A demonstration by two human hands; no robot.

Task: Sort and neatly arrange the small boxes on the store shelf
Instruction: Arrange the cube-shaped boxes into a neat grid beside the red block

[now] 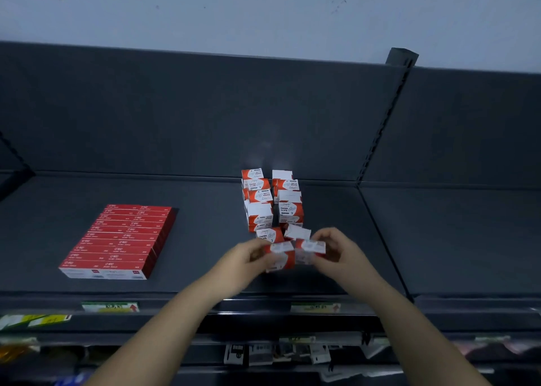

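Small red-and-white paper clip boxes (273, 202) stand in two stacked rows on the dark shelf (205, 239), running from the back panel toward the front. My left hand (248, 257) grips one small box (281, 257) at the near end of the left row. My right hand (336, 249) grips another small box (310, 248) beside it. Two more boxes (297, 232) lie loose and tilted just behind my fingers. The held boxes are blurred.
A flat block of long red staple boxes (117, 239) lies on the shelf to the left. Price labels (111, 306) run along the shelf's front edge. An upright slotted post (383, 122) divides this bay from the one on the right. Lower shelves hold hanging goods.
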